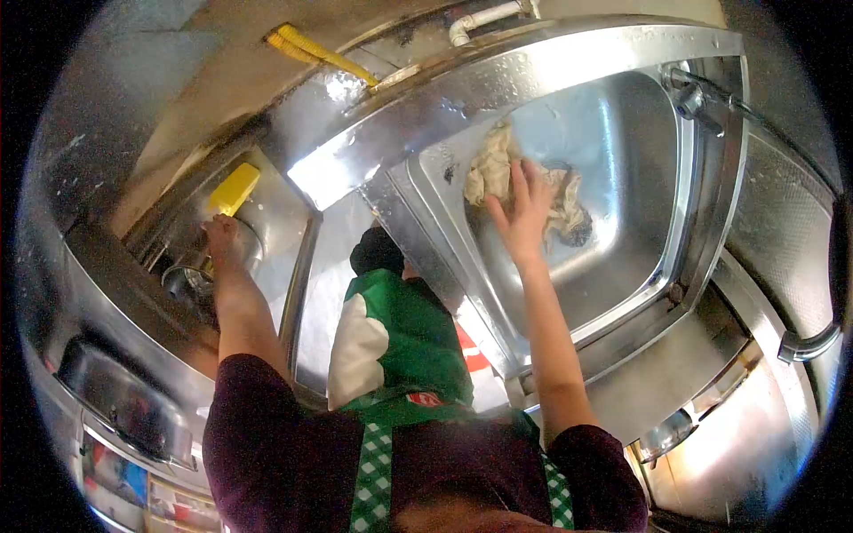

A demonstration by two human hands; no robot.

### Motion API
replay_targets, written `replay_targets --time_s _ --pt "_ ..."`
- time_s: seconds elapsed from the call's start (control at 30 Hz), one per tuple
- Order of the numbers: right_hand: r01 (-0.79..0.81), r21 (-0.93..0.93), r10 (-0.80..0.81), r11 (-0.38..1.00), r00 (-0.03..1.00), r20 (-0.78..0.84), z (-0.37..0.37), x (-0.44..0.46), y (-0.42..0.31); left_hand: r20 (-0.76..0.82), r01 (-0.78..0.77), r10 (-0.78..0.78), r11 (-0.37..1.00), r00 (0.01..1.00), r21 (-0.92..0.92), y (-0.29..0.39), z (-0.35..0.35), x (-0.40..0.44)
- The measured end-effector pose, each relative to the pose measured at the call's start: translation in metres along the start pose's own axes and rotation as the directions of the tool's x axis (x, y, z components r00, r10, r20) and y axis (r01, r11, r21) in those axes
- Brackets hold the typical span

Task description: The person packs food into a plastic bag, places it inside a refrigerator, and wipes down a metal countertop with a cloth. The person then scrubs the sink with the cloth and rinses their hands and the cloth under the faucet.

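Observation:
My right hand (526, 213) reaches into the steel sink (622, 258) on the right. Its fingers are spread over a crumpled beige cloth (490, 169) with dark stains. Whether the fingertips press on the cloth is hard to tell. On the left, my left hand (222, 234) is curled at the near end of a yellow flat tool (235, 188), and a bit of yellow also shows below the hand. Just under that hand is a round metal pot or bowl (188, 281), partly hidden by my forearm.
A tap (689, 99) juts over the sink's far right corner. Yellow tubing (320, 55) and a white pipe (487, 18) run behind the counter. A raised steel rim (498, 75) borders the sink. Another metal vessel (666, 435) sits at lower right.

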State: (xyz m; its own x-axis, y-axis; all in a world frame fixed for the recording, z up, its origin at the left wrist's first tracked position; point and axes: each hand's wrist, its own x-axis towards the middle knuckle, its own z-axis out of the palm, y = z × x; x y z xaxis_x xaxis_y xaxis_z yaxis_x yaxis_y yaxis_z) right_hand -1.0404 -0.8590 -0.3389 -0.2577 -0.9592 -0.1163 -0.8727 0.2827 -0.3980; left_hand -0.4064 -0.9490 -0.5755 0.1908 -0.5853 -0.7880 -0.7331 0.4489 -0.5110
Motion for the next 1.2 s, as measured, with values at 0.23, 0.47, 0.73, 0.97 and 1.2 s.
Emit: replay_targets --time_s 0.23,0.47,0.73,0.97,1.2 --pt "-0.034 -0.035 0.037 0.999 0.994 0.098 -0.009 0.007 -0.001 -0.049 -0.056 0.057 0.998 0.997 0.040 0.001 0.001 0.007" --pt "0.020 -0.075 -0.017 0.997 0.999 0.043 0.010 0.000 0.006 0.046 -0.108 0.101 0.968 0.994 0.225 -0.002 -0.019 -0.014" --pt "-0.385 0.887 0.495 0.254 0.840 0.223 -0.045 -0.023 0.048 0.529 -0.287 -0.105 -0.918 0.842 0.274 0.092 -0.201 -0.157" --pt "0.002 0.923 0.417 -0.384 0.893 0.171 -0.177 -0.035 0.033 -0.328 -0.476 -0.362 -0.782 0.873 -0.403 0.150 -0.389 -0.373" --pt "0.149 0.966 0.574 -0.213 0.819 0.000 -0.167 -0.005 0.012 -0.905 -0.874 0.005 -0.256 0.426 -0.413 0.331 -0.503 -0.475"
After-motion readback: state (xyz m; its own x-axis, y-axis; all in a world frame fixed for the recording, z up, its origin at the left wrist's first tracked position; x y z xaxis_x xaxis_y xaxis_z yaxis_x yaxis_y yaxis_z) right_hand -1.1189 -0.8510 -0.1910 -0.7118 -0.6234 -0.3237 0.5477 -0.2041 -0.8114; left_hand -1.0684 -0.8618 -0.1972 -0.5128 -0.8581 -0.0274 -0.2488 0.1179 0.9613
